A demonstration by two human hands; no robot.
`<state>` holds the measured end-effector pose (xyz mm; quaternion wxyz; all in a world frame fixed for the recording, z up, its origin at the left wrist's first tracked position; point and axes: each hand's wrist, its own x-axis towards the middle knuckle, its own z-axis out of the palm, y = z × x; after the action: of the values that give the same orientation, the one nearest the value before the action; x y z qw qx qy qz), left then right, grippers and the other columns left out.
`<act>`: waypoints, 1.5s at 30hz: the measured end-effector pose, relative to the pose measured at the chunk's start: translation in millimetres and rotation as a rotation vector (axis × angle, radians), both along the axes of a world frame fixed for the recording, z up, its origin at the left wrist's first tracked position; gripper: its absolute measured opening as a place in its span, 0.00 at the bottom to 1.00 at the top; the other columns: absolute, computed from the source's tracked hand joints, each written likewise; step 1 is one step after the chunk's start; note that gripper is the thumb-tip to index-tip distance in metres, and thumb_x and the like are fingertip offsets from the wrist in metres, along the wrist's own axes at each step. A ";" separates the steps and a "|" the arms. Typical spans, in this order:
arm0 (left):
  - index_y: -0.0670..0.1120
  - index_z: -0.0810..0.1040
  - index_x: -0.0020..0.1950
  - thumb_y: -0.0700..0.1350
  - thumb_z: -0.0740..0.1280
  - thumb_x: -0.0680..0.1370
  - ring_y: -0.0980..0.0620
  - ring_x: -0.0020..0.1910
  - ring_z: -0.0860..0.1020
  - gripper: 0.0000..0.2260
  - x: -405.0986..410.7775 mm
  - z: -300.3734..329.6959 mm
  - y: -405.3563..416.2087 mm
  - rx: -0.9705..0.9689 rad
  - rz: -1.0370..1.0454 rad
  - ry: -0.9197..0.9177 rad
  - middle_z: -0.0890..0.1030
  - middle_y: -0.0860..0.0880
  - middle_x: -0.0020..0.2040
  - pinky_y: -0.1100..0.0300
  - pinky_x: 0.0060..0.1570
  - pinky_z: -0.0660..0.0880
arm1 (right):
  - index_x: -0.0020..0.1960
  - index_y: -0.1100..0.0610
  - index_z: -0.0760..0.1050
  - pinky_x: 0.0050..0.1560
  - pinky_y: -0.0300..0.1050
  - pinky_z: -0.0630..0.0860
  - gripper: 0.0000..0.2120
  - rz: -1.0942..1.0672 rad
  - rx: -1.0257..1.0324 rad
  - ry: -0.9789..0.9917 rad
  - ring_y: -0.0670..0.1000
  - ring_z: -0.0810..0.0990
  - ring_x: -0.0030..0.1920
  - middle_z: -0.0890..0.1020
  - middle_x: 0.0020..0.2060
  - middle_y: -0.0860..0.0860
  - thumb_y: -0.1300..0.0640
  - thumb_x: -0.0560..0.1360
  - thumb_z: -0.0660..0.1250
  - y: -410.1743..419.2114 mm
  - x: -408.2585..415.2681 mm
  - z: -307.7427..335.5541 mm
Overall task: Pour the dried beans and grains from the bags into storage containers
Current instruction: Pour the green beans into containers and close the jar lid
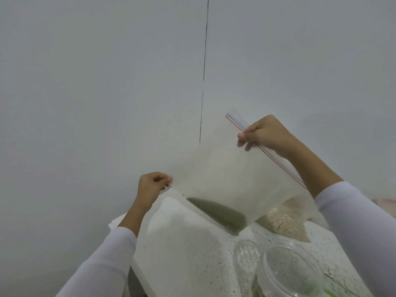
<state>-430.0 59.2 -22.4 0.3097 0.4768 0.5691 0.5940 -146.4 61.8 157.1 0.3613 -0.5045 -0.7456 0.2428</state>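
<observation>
Clear plastic, faintly clouded: that is the zip bag (225, 174) now held up in the air between both hands. The left hand (153, 185) pinches the bag's lower left corner between thumb and curled fingers. The right hand (262, 133) grips the upper edge at the red-and-blue zip strip (276, 155), fingers closed round it. The bag hangs tilted, and a small remainder of green beans (218, 213) has collected along its lowest seam, just above the table (334, 249).

Below the bag stand the neighbouring items. A second bag of white grain (180, 239) sits upright on the left side of the table. A third bag of pale tan grain (282, 221) lies behind, toward the right. A clear round container (289, 269) stands near the front edge, well below and to the right of the beans; some green contents appear inside, though detail is blurred.

Judged step: emptying the last beans. To do it well:
- Bring the zip opening directly over the container before tipping.
- Raise the left corner so the beans slide toward the mouth.
- Hold the mouth spread; whether it is open here cannot be told.
- Tip gradually; loose beans bounce off a rim.
</observation>
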 end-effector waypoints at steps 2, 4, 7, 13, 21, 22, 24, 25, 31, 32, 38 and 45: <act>0.43 0.79 0.42 0.40 0.69 0.76 0.49 0.43 0.78 0.03 7.5 -5.0 -2.0 0.020 0.028 -0.254 0.81 0.47 0.41 0.57 0.49 0.77 | 0.41 0.66 0.82 0.49 0.49 0.77 0.08 0.019 -0.006 0.039 0.47 0.80 0.32 0.85 0.37 0.52 0.61 0.74 0.70 -2.6 0.9 4.4; 0.44 0.77 0.48 0.45 0.65 0.78 0.49 0.49 0.77 0.04 19.9 -18.9 -2.7 -0.016 -0.098 -0.480 0.80 0.47 0.47 0.50 0.57 0.74 | 0.42 0.67 0.82 0.46 0.47 0.77 0.08 0.027 0.013 0.085 0.46 0.80 0.30 0.85 0.37 0.53 0.61 0.74 0.70 -5.2 -2.2 8.1; 0.44 0.77 0.56 0.51 0.60 0.79 0.48 0.55 0.78 0.14 42.9 -36.7 -1.9 -0.103 -0.311 -0.635 0.81 0.46 0.55 0.46 0.61 0.72 | 0.42 0.66 0.82 0.46 0.46 0.79 0.08 0.042 0.038 0.115 0.47 0.80 0.30 0.85 0.37 0.53 0.60 0.73 0.71 -8.5 -9.2 11.4; 0.40 0.77 0.55 0.50 0.54 0.82 0.50 0.46 0.84 0.17 53.0 -25.0 5.1 -0.034 -0.312 -0.807 0.85 0.46 0.46 0.57 0.42 0.80 | 0.37 0.63 0.82 0.31 0.28 0.73 0.13 -0.065 0.166 -0.115 0.43 0.78 0.26 0.81 0.27 0.50 0.54 0.74 0.71 -10.5 -6.8 14.8; 0.43 0.84 0.40 0.45 0.58 0.82 0.52 0.41 0.84 0.18 50.0 -5.1 9.3 0.000 -0.272 -0.810 0.85 0.47 0.39 0.59 0.41 0.78 | 0.42 0.61 0.82 0.42 0.39 0.72 0.09 -0.038 0.041 -0.294 0.44 0.77 0.31 0.82 0.32 0.55 0.62 0.77 0.65 -18.2 13.8 25.2; 0.43 0.84 0.38 0.45 0.58 0.82 0.52 0.40 0.84 0.19 49.0 -1.6 10.5 0.012 -0.266 -0.803 0.85 0.47 0.39 0.59 0.41 0.78 | 0.42 0.61 0.82 0.41 0.37 0.72 0.09 -0.041 0.037 -0.282 0.44 0.77 0.31 0.83 0.33 0.56 0.62 0.76 0.65 -18.6 16.1 25.0; 0.41 0.82 0.42 0.44 0.58 0.82 0.53 0.38 0.84 0.16 46.7 7.4 12.4 0.037 -0.232 -0.775 0.85 0.48 0.38 0.60 0.38 0.79 | 0.41 0.62 0.83 0.38 0.33 0.73 0.07 -0.060 0.051 -0.224 0.47 0.79 0.32 0.84 0.35 0.58 0.62 0.75 0.67 -18.7 19.1 22.5; 0.40 0.80 0.44 0.44 0.59 0.82 0.53 0.37 0.84 0.14 45.9 12.4 13.4 0.049 -0.208 -0.758 0.85 0.48 0.37 0.61 0.36 0.79 | 0.40 0.63 0.83 0.38 0.34 0.75 0.06 -0.068 0.063 -0.174 0.49 0.80 0.33 0.84 0.35 0.59 0.63 0.74 0.68 -17.8 21.2 20.8; 0.40 0.79 0.43 0.44 0.62 0.81 0.52 0.34 0.83 0.11 44.5 49.3 10.7 0.130 -0.088 -0.614 0.84 0.49 0.34 0.62 0.35 0.79 | 0.37 0.61 0.83 0.47 0.42 0.79 0.03 -0.125 0.186 0.022 0.51 0.81 0.32 0.83 0.32 0.59 0.62 0.69 0.74 -19.4 32.3 21.6; 0.40 0.79 0.43 0.43 0.62 0.81 0.52 0.33 0.83 0.11 44.6 57.3 8.6 0.148 -0.073 -0.591 0.84 0.49 0.33 0.62 0.36 0.79 | 0.38 0.62 0.83 0.46 0.38 0.79 0.03 -0.131 0.211 0.024 0.49 0.81 0.32 0.83 0.31 0.57 0.61 0.69 0.74 -22.4 33.7 23.4; 0.42 0.79 0.41 0.43 0.65 0.80 0.55 0.31 0.82 0.10 47.0 96.7 -15.3 0.241 0.037 -0.553 0.83 0.51 0.31 0.61 0.38 0.80 | 0.39 0.62 0.83 0.47 0.41 0.80 0.04 -0.097 0.242 0.133 0.48 0.81 0.32 0.83 0.32 0.58 0.62 0.71 0.72 -41.9 42.0 30.9; 0.42 0.78 0.39 0.43 0.65 0.79 0.58 0.28 0.80 0.09 53.3 122.5 -52.8 0.308 0.124 -0.561 0.82 0.53 0.28 0.61 0.40 0.79 | 0.47 0.71 0.80 0.39 0.37 0.80 0.05 0.081 0.148 0.322 0.47 0.80 0.29 0.82 0.30 0.52 0.70 0.74 0.67 -75.3 54.2 35.2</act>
<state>-376.7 6.4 100.1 0.3419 0.3000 0.3929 0.7992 -92.3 -13.5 192.3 0.5020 -0.4006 -0.7138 0.2794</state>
